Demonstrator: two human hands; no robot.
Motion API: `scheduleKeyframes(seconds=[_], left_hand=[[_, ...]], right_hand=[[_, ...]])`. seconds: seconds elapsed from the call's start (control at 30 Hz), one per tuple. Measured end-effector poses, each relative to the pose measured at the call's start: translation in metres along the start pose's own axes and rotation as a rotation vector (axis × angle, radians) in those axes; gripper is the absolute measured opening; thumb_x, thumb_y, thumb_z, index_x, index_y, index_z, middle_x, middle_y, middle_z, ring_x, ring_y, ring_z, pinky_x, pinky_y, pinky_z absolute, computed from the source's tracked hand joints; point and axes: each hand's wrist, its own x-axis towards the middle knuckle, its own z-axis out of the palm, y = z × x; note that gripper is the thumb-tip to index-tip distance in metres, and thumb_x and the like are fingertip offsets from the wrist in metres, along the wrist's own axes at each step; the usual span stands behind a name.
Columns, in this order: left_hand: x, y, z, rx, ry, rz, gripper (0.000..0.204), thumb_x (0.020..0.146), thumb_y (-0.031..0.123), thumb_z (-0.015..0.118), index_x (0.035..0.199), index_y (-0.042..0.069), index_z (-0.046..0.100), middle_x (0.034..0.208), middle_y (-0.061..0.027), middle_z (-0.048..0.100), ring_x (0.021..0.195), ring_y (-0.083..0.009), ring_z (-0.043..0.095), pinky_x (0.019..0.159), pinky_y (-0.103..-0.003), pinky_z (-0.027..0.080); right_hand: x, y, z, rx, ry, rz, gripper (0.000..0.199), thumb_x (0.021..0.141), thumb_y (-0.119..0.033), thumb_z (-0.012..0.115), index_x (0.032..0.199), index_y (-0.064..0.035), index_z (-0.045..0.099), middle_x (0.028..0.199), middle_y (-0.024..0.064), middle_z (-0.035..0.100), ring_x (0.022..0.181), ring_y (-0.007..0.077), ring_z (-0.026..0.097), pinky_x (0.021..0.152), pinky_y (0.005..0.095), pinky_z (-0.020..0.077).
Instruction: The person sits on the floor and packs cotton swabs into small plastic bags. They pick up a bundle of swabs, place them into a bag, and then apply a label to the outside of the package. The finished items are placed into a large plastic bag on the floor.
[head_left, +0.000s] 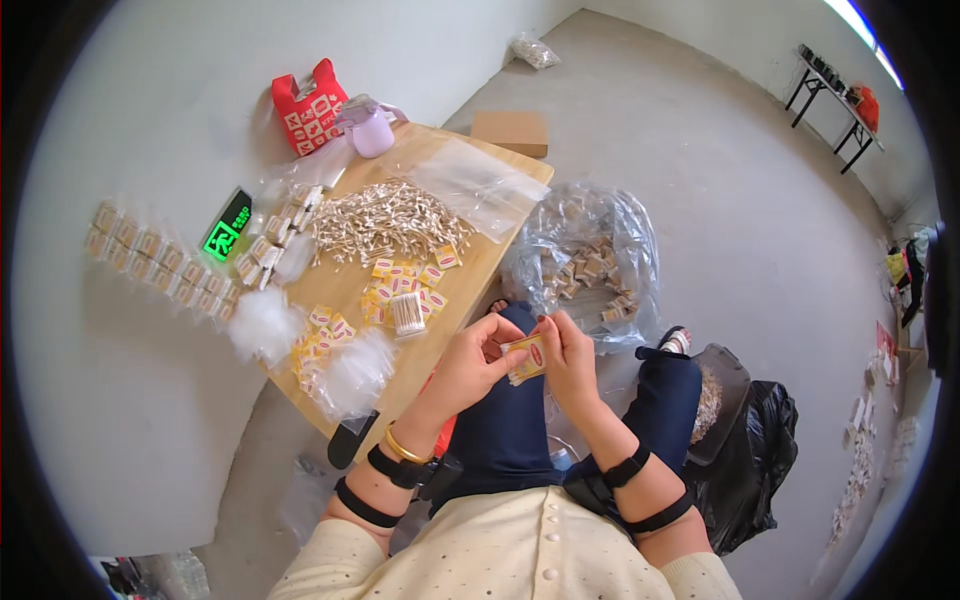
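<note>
Above my lap, my left hand (pixel 472 365) and my right hand (pixel 570 367) both grip a small pack of cotton swabs (pixel 527 360) with a yellow and white label card. The left fingers and thumb pinch its left side, and the right fingers close on its upper right corner. On the wooden table (pixel 470 275) to my left lies another clear pack of swabs (pixel 408 314), beside scattered yellow label cards (pixel 381 291). Behind them spreads a big heap of loose cotton swabs (pixel 385 222). Nearer me are more label cards (pixel 318 338) and a pile of clear plastic bags (pixel 352 375).
A clear plastic sack (pixel 640 235) holding small packs stands on the floor beyond my knees. Bundled packs (pixel 165 262), a lilac jug (pixel 370 130) and a red bag (pixel 308 108) line the table's wall side. A black bag (pixel 755 460) lies at my right.
</note>
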Motion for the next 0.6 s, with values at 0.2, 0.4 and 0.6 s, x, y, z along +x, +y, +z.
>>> scheduleKeyframes(seconds=[0.2,0.4,0.6], left_hand=[[-0.006,0.009,0.004,0.175,0.087,0.054,0.019,0.089,0.007,0.07,0.102,0.003,0.058,0.093,-0.0029,0.066,0.081,-0.0063,0.064,0.07,-0.022,0.052],[-0.002,-0.008,-0.001,0.179,0.122,0.097,0.014,0.089,0.007,0.07,0.097,0.003,0.059,0.095,-0.0035,0.067,0.082,-0.0074,0.063,0.069,-0.022,0.051],[0.0,-0.005,-0.009,0.073,0.206,0.18,0.01,0.09,0.009,0.069,0.093,0.004,0.061,0.093,-0.002,0.066,0.085,-0.0065,0.06,0.072,-0.023,0.05]], right_hand=[[0.002,0.002,0.003,0.054,-0.036,0.043,0.03,0.103,-0.022,0.05,0.084,0.0014,0.054,0.068,0.0148,0.057,0.06,0.0179,0.05,0.059,0.033,0.0439],[0.005,0.005,0.008,0.05,-0.051,0.051,0.031,0.103,-0.023,0.05,0.085,0.0016,0.054,0.068,0.0143,0.057,0.06,0.0178,0.05,0.059,0.0329,0.0439],[0.007,0.008,0.011,0.062,-0.012,0.051,0.031,0.103,-0.023,0.05,0.086,0.0014,0.057,0.067,0.0125,0.058,0.062,0.0155,0.054,0.06,0.0324,0.0443]])
